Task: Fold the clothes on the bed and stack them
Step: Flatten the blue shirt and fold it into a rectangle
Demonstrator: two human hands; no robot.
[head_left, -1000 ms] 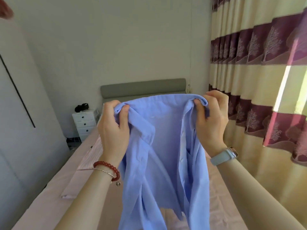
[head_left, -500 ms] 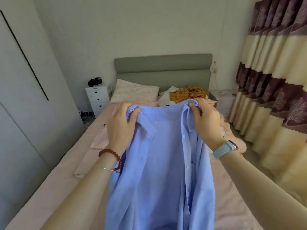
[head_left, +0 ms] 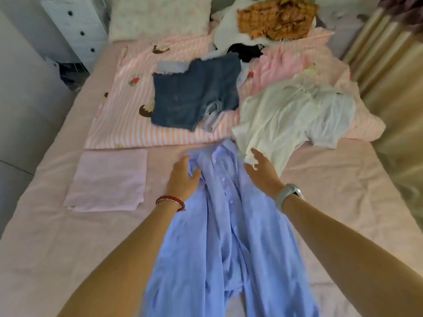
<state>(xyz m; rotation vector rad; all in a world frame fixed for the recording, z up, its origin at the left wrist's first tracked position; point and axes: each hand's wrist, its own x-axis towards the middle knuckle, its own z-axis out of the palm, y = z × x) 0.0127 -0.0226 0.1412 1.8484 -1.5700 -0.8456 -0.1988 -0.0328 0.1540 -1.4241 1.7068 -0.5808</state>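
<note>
Now down on the bed (head_left: 57, 259): blue shirt (head_left: 229, 236), held up by the collar in mid-air half a second back, laid lengthwise with collar end far from the body and tails trailing near. Means the lift-and-shake part looks finished and the flattening part is in hand; shirt bunched and narrow along its length, button placket twisted, so likely needs spreading before any fold.

Beyond the fingertips, unfolded heap waiting: striped pink sheet (head_left: 119, 115), denim shorts (head_left: 194, 97) on top of it, white garment (head_left: 286, 117) just past the right fingertips, orange checked piece (head_left: 274, 17) farthest off. Left of the left fingers, well clear of them, folded pale pink piece (head_left: 107, 179) lying flat, probably the start of the stack. Judging by that, early in the task, with most items undone.

Left hand (head_left: 183, 179) resting at the collar's left side, fingers curled into the cloth, gripping a fold of it. Right hand (head_left: 263, 172) no longer pinching the collar: fingers spread and released, hovering just right of the shirt, close to the white garment's edge but seemingly not holding it. Bead bracelet (head_left: 170, 201) behind the left fingers at the wrist, watch (head_left: 287, 195) behind the right.
</note>
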